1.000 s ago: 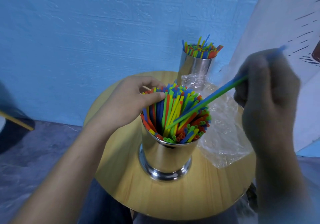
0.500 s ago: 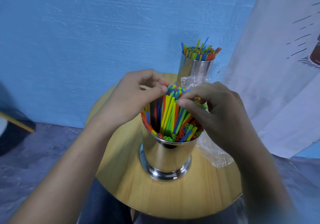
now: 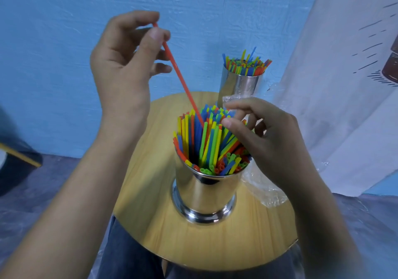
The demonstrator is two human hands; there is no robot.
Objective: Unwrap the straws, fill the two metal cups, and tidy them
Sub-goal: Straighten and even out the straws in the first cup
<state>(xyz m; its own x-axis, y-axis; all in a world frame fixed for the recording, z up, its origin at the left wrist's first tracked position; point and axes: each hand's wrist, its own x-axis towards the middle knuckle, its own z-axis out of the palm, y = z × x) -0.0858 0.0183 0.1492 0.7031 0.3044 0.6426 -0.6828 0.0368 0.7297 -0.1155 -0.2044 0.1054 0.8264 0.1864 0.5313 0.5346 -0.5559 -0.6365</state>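
Note:
A shiny metal cup [image 3: 206, 194] stands in the middle of the round wooden table [image 3: 150, 220], packed with coloured straws [image 3: 206, 140]. My left hand [image 3: 122, 63] is raised above and left of it and pinches the top of a red straw [image 3: 181, 78] whose lower end still sits among the others. My right hand [image 3: 265, 140] rests at the cup's right rim, thumb and fingers curled onto the straw tips. A second metal cup [image 3: 239, 87] full of straws stands at the table's far edge.
A crumpled clear plastic wrapper [image 3: 265, 190] lies on the table to the right of the near cup, partly under my right wrist. A blue wall rises behind and a white cloth [image 3: 336, 84] hangs at the right. My legs are under the table's near edge.
My left hand has lifted from the cup's rim, drawing a red straw up and left. My right hand, which had put in a green-blue straw, stays at the straw tips.

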